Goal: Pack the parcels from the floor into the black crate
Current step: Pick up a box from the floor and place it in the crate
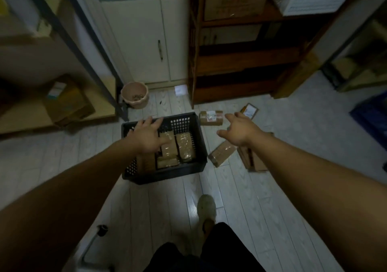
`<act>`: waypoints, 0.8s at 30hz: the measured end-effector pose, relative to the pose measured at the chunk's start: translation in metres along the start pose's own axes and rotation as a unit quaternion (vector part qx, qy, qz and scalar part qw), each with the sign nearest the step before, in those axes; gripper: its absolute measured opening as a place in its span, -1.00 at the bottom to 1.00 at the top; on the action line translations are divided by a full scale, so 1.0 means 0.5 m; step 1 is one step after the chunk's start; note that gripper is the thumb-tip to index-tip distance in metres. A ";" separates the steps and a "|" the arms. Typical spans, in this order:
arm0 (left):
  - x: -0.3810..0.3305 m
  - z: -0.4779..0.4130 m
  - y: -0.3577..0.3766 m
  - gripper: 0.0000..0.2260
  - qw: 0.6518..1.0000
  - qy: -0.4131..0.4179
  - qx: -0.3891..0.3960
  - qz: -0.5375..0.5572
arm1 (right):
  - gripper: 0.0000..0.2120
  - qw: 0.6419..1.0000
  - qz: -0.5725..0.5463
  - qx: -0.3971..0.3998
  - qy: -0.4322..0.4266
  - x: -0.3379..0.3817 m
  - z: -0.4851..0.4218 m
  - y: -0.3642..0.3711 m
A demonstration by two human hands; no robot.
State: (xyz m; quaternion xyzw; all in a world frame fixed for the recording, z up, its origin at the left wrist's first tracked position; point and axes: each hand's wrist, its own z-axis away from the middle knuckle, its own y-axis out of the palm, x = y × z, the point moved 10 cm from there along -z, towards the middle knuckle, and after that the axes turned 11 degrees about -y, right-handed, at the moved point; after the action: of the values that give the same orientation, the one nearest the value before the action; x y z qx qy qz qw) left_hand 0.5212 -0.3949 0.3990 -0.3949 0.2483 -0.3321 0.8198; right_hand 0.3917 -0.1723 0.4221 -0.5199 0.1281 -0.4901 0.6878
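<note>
The black crate stands on the pale plank floor just in front of you, a little left of centre. Inside it several brown packed parcels, wrapped in clear tape, lie side by side on the bottom.

Your left hand is over the far left part of the crate, palm down, with the fingers spread and straight. It grasps nothing, and I cannot tell if it touches the parcels below it. Your right hand is stretched out to the right of the crate, also released, with the fingers spread and nothing in it.

Beyond its fingertips a labelled parcel lies on the floor near the far right corner of the crate. A small flat parcel lies a bit further right. Below your right wrist an angled parcel lies just beside the right wall of the crate. Next to it is a flat cardboard parcel, partly hidden by your forearm.

Behind the crate stand a pink bucket, a white cabinet and a dark wooden shelf. On the left is a metal rack with a cardboard box on its low board. A blue crate shows at the right edge. Your shoe is on the floor nearer to you.
</note>
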 end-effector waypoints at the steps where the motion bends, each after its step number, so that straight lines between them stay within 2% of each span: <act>1: -0.014 0.024 -0.010 -0.29 1.000 0.011 0.000 0.006 | -0.28 1.000 0.003 -0.006 0.006 -0.013 0.032 -0.016; 4: -0.069 0.085 -0.040 -0.28 0.999 0.033 0.009 0.035 | -0.29 0.999 0.004 -0.015 0.036 -0.064 0.123 -0.062; 12: -0.345 0.220 -0.114 -0.30 0.990 0.123 -0.050 0.039 | -0.29 0.994 0.020 -0.067 0.081 -0.227 0.309 -0.189; 20: -0.670 0.293 0.006 -0.30 0.986 0.163 -0.023 0.037 | -0.31 0.990 0.042 -0.075 0.107 -0.487 0.474 -0.254; 24: -0.745 0.306 0.072 -0.30 0.987 0.158 0.001 0.042 | -0.31 0.989 0.043 -0.066 0.122 -0.595 0.511 -0.260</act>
State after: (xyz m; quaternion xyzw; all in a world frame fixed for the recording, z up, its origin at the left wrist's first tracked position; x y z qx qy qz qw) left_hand 0.3919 -0.0283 0.5102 -0.3257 0.3907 -0.3563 0.7838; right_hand 0.3518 0.2215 0.5413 -0.4948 0.2649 -0.5105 0.6515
